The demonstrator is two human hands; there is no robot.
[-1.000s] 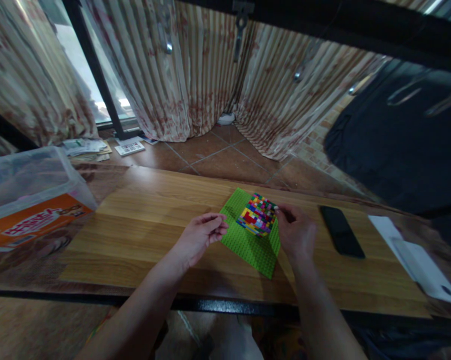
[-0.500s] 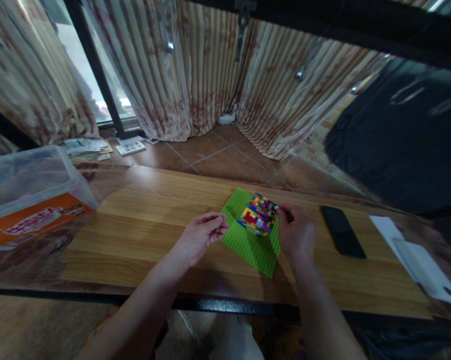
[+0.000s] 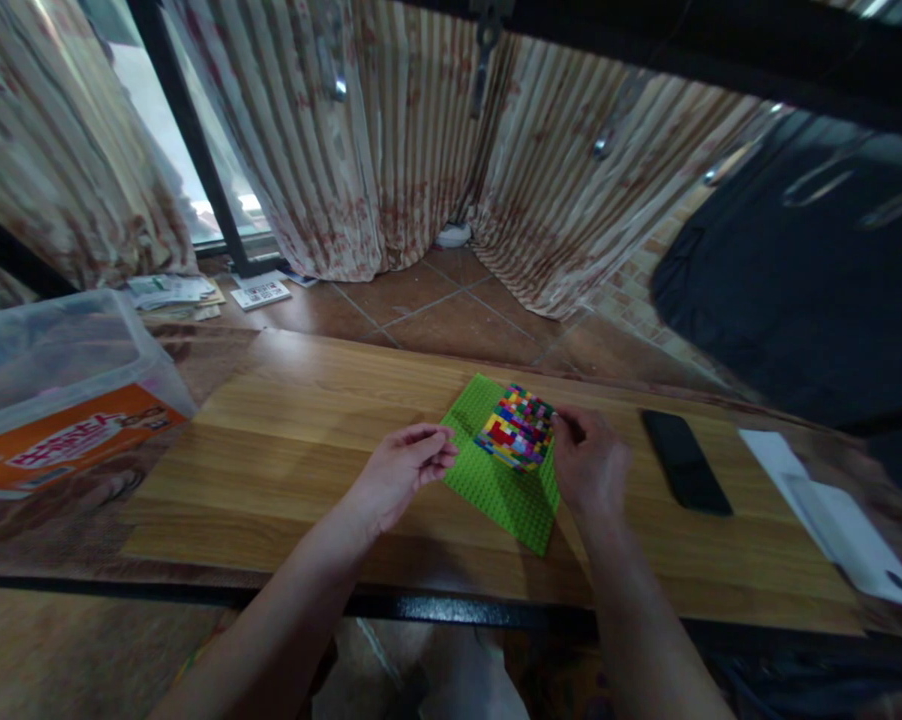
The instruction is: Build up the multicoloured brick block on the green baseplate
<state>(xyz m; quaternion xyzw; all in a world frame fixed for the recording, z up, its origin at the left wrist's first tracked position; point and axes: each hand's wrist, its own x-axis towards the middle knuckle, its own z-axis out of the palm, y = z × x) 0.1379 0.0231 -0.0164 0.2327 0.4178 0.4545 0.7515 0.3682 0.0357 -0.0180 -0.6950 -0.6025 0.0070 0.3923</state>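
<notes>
A green studded baseplate [image 3: 507,510] lies at an angle on the wooden tabletop. On it stands a compact block of multicoloured building bricks [image 3: 515,430], with red, yellow, blue, white and purple pieces. My right hand [image 3: 592,460] pinches at the block's right corner; a small building brick at its fingertips is mostly hidden by them. My left hand [image 3: 410,465] hovers beside the baseplate's left edge, thumb pressed to curled fingers. Whether anything is inside that pinch cannot be made out.
A black phone [image 3: 685,462] lies right of my right hand, with white flat items [image 3: 833,520] farther right. At far left stands a clear plastic tub [image 3: 68,350] with an orange label. Striped curtains [image 3: 413,150] hang beyond the table [image 3: 286,450].
My right fingertips have shifted very slightly at the block's corner, and the pale brick seen there before is now almost covered. My left hand and the baseplate stay in place.
</notes>
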